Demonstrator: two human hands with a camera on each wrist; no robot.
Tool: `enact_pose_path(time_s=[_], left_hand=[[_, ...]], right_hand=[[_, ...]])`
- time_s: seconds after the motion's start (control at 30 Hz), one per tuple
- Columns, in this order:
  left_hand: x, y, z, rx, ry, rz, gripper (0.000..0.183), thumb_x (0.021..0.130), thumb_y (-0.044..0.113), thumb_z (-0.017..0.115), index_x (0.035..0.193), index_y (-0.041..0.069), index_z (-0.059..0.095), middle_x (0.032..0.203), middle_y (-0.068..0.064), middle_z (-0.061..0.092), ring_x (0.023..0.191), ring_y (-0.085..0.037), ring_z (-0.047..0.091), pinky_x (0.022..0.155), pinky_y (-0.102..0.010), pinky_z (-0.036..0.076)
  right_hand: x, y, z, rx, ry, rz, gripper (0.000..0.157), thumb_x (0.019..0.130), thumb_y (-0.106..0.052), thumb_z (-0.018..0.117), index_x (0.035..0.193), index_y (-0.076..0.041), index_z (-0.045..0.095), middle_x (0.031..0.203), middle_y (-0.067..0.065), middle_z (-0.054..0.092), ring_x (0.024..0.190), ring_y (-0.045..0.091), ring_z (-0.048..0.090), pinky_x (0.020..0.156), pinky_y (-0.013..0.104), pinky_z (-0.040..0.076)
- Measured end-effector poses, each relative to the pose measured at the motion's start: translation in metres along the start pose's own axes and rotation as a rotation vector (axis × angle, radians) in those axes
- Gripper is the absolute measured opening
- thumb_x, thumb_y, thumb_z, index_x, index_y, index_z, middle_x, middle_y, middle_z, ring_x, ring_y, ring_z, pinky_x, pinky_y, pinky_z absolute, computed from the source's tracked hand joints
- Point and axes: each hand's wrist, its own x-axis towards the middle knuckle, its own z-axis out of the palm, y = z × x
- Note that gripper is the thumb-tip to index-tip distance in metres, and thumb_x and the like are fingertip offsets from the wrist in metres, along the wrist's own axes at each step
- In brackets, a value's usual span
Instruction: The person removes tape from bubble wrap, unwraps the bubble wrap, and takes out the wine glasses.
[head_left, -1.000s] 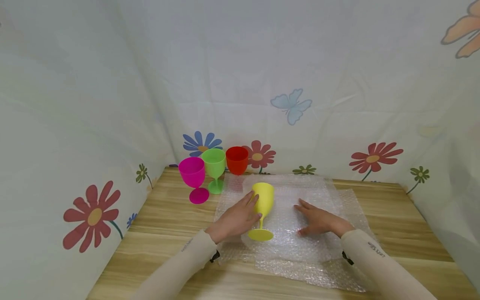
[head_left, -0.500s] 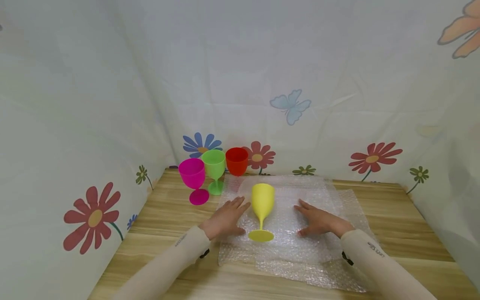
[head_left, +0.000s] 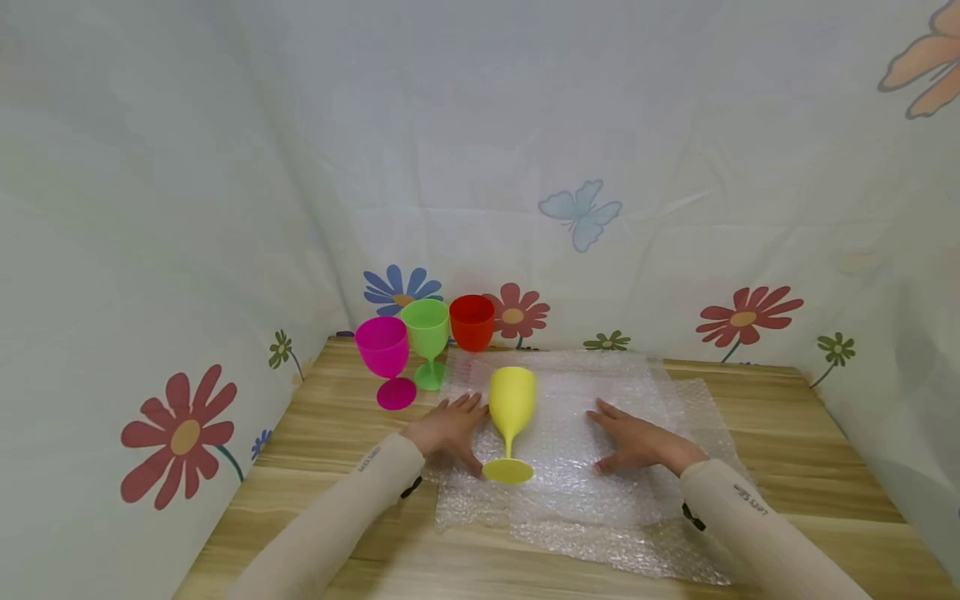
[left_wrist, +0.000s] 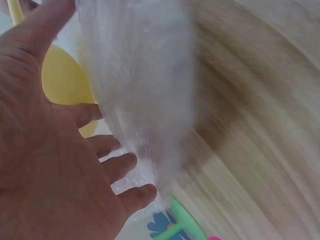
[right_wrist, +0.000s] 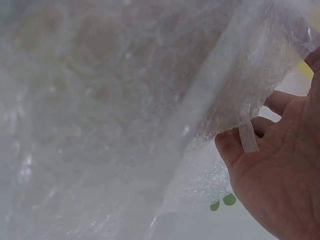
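A yellow goblet (head_left: 512, 400) lies on its side on a sheet of bubble wrap (head_left: 585, 500), its foot toward me. My left hand (head_left: 450, 427) is spread flat at the wrap's left side, with fingertips close beside the goblet's bowl and thumb near its foot. Seen from the left wrist, the fingers (left_wrist: 120, 167) reach along the wrap's edge, the yellow bowl behind them. My right hand (head_left: 637, 442) rests with spread fingers on the right part of the wrap. In the right wrist view, wrap hides some fingertips, and a short clear strip (right_wrist: 248, 137) lies against the fingers.
Three more goblets stand at the back left of the wooden table (head_left: 337, 467): magenta (head_left: 383, 350), light green (head_left: 427, 333) and red (head_left: 472, 323). A white curtain (head_left: 465, 167) with printed flowers and butterflies encloses the back and sides.
My left hand has come off the goblet and moved left beside it. The goblet has since shifted slightly left toward that hand. My right hand has stayed in place.
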Motion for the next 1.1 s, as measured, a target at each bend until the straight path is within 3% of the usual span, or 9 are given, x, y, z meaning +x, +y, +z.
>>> enact_pose_path(time_s=[0.2,0.33,0.47,0.57,0.7,0.83,1.1], left_hand=[[-0.002,-0.003,-0.001,-0.025,0.001,0.021,0.116,0.063,0.055,0.086,0.156,0.016,0.028,0.164,-0.015,0.018,0.153,-0.034,0.016,0.12,-0.061,0.017],[-0.002,-0.003,-0.002,0.007,0.01,0.014,0.091,0.078,0.046,0.078,0.152,0.013,0.038,0.16,-0.014,0.031,0.149,-0.033,0.027,0.119,-0.061,0.021],[-0.005,-0.002,-0.003,0.018,0.105,0.029,0.042,0.09,0.029,0.066,0.127,0.008,0.063,0.132,-0.007,0.063,0.12,-0.027,0.059,0.11,-0.052,0.042],[-0.011,0.003,-0.005,-0.07,0.187,0.022,0.023,0.093,0.024,0.06,0.109,0.011,0.071,0.105,-0.001,0.071,0.092,-0.019,0.064,0.094,-0.041,0.053],[-0.018,0.011,-0.004,-0.195,0.239,0.019,0.022,0.095,0.033,0.057,0.092,0.017,0.071,0.081,0.004,0.067,0.073,-0.012,0.057,0.072,-0.031,0.053],[-0.017,0.018,0.002,-0.288,0.23,0.075,0.027,0.093,0.04,0.062,0.075,0.021,0.067,0.062,0.007,0.056,0.059,-0.011,0.049,0.056,-0.024,0.044],[-0.007,0.027,0.014,-0.384,0.204,0.091,0.032,0.092,0.042,0.066,0.068,0.021,0.066,0.055,0.009,0.05,0.051,-0.008,0.044,0.048,-0.021,0.037]], right_hand=[[-0.002,0.0,-0.001,-0.006,0.012,-0.025,0.098,0.08,-0.05,0.076,0.155,-0.008,0.027,0.165,0.02,0.01,0.149,0.043,0.021,0.115,0.062,0.027],[-0.002,0.0,0.0,0.004,0.012,-0.024,0.098,0.08,-0.049,0.076,0.156,-0.009,0.027,0.165,0.019,0.009,0.149,0.043,0.02,0.115,0.062,0.027],[-0.002,0.001,0.0,0.007,0.01,-0.018,0.099,0.08,-0.049,0.076,0.156,-0.009,0.026,0.165,0.019,0.009,0.149,0.043,0.02,0.115,0.062,0.027],[-0.003,0.001,-0.001,0.005,0.01,-0.01,0.098,0.08,-0.049,0.076,0.156,-0.01,0.026,0.165,0.018,0.008,0.149,0.043,0.02,0.115,0.062,0.027],[-0.003,0.001,-0.002,0.002,0.005,0.002,0.098,0.081,-0.05,0.075,0.156,-0.011,0.025,0.166,0.017,0.008,0.15,0.043,0.019,0.115,0.062,0.027],[-0.003,0.001,0.0,0.008,0.004,-0.006,0.098,0.081,-0.049,0.075,0.156,-0.011,0.026,0.166,0.018,0.008,0.15,0.042,0.019,0.116,0.061,0.027],[-0.001,0.002,0.002,0.008,0.01,-0.02,0.097,0.081,-0.048,0.076,0.156,-0.009,0.026,0.165,0.019,0.008,0.15,0.043,0.019,0.116,0.061,0.027]])
